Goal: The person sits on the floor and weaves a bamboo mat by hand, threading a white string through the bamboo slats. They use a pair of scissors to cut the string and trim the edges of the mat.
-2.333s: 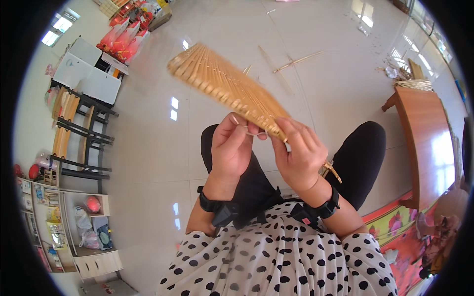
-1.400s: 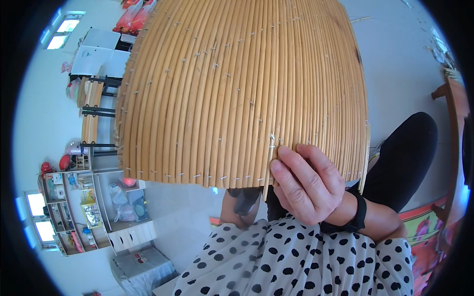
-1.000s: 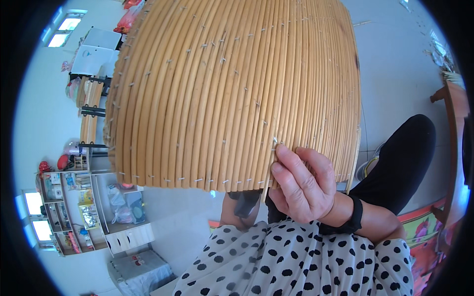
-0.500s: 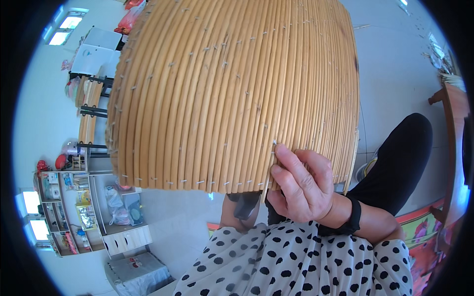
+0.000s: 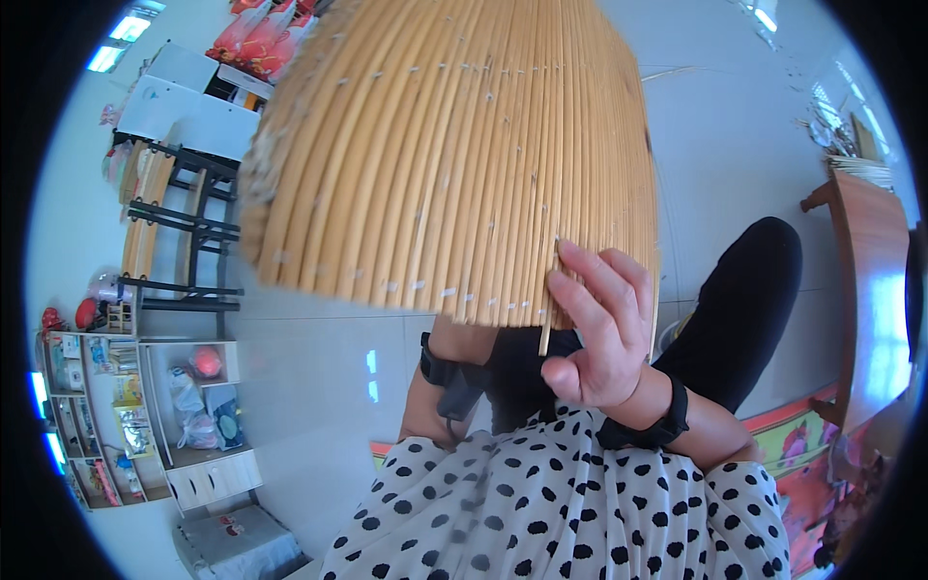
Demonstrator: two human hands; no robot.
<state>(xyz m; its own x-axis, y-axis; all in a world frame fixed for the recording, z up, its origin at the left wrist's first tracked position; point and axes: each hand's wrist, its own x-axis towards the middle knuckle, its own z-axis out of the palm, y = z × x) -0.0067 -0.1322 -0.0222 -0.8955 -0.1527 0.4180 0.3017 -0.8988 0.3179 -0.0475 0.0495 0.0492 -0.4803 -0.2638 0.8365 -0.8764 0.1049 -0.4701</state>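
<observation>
- Where the room's left side shows, a pale wooden shelf unit (image 5: 213,480) stands near black-framed benches with tan wooden slats (image 5: 140,249).
- My left forearm (image 5: 413,411), strapped in black at the wrist, reaches behind a curved tan mat of slim round sticks (image 5: 454,174); my left hand is hidden there, so I cannot tell its grip.
- The mat, dotted with white stitches, is raised before me over the pale tiled floor (image 5: 309,362), its left edge blurred.
- A narrow pale stick (image 5: 545,338) pokes below the mat's lower edge, right of that edge's middle.
- My right hand (image 5: 609,333) is unclosed: fingertips touch the mat beside this stick, thumb spread apart below.
- Far right is a reddish-brown wooden table (image 5: 865,280).
</observation>
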